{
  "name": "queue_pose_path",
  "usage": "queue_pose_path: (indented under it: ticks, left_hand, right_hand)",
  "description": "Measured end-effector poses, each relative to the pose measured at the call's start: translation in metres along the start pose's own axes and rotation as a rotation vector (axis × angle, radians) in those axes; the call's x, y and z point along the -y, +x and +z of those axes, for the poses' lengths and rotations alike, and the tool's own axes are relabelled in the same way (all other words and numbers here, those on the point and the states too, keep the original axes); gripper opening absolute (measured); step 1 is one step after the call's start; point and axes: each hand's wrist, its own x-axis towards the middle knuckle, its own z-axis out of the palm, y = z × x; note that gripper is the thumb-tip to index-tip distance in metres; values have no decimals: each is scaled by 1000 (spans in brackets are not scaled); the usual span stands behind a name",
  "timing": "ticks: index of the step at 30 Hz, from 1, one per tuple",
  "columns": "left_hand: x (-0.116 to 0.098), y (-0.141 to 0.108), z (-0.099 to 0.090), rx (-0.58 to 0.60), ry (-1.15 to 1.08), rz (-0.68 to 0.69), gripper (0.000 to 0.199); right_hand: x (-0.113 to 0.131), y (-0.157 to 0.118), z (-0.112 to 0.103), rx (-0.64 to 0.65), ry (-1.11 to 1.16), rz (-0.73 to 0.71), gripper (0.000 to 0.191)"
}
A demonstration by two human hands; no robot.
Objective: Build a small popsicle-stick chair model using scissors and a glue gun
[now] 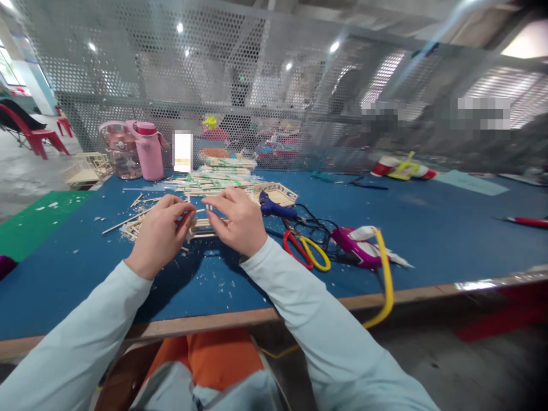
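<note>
Wooden stick frame (pixel 204 224) between left grip (pixel 165 231) and right grip (pixel 235 220)
Slender, open-built; left pinched, right slightly parted; cannot tell what either holds.

Pale stick frame (pixel 204 233), open-sided, short posts upright, partly hidden between left hand (pixel 160 231), right hand (pixel 237 220).

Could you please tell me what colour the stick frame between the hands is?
The frame is pale beige (head view).
</note>
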Motion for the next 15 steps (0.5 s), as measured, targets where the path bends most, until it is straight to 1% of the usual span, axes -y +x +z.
queue_pose_path:
  ticks: [3, 7, 9, 11, 15]
  left_hand:
    - [1, 0, 0, -17, 2, 22, 20]
    - [1, -1, 0, -5, -13, 14, 21]
    - [0, -1, 0, 0, -40, -21, 21]
    - [-2, -1, 0, -14, -133, -130, 22]
    - [-4, 1, -1, -36, -558, -515, 30]
  right_hand:
    - [3, 2, 2, 57, -82, -51, 23]
    - [5, 4, 3, 85, -141, -36, 24]
    - [6, 4, 3, 91, -148, -29, 25]
    - [7, 3, 3, 104, -146, -24, 26]
    - [7, 3, 4, 132, -116, -3, 28]
